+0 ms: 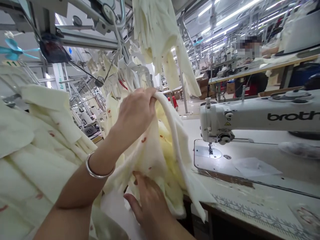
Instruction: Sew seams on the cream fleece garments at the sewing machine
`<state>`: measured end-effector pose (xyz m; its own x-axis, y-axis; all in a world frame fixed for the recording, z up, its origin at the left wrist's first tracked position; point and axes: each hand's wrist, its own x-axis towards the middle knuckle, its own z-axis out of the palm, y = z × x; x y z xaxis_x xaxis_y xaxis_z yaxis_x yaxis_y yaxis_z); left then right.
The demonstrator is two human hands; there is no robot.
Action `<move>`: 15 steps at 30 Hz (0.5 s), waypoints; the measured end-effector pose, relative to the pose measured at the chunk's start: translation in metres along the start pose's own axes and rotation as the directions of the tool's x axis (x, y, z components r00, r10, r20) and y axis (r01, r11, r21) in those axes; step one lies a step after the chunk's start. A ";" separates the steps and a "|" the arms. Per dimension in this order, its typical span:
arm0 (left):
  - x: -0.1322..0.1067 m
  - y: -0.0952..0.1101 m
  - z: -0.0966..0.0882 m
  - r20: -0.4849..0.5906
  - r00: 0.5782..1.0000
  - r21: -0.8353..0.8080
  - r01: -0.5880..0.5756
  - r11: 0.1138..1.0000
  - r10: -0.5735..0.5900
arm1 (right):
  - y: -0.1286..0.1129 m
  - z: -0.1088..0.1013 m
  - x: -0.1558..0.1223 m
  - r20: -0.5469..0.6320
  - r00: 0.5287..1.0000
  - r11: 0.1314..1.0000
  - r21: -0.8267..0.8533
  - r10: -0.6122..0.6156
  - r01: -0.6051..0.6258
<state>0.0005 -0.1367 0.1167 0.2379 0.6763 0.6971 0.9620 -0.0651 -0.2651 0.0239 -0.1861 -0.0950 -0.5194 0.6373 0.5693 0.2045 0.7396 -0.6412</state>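
My left hand [138,111], with a silver bangle [96,170] on its wrist, is raised and closed on the top edge of a cream garment piece [172,133] with small reddish marks. The cloth hangs from it in folds down past the table edge. Lower down, my right hand [150,200] lies against the hanging cloth, thumb and forefinger spread apart; its other fingers are partly hidden. A whiter piece of cloth [113,210] hangs just left of my right thumb.
More cream garments [47,143] hang close on the left, and others [157,36] overhead. At right stands a white sewing machine [250,115] on its table [225,193], with a printed ruler scale along the front. A person [250,48] is farther back behind another workbench.
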 end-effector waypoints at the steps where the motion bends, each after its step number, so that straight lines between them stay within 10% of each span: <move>1: 0.001 0.000 0.002 0.004 1.000 -0.010 0.017 1.000 -0.017 | 0.003 0.000 0.002 -0.069 0.997 1.000 -0.010 0.017 -0.017; 8: 0.012 0.013 0.016 -0.032 0.997 -0.095 -0.078 0.992 0.075 | 0.024 -0.031 0.025 -0.269 0.918 0.957 0.074 0.290 -0.281; 15: 0.038 0.034 0.024 -0.027 0.999 -0.146 -0.044 0.988 0.041 | 0.010 -0.030 0.010 -0.309 0.946 0.993 0.092 0.094 -0.069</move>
<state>0.0390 -0.0957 0.1179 0.2803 0.6531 0.7035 0.9598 -0.2016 -0.1954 0.0455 -0.1663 -0.0806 -0.2159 0.7395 0.6376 0.1627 0.6711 -0.7233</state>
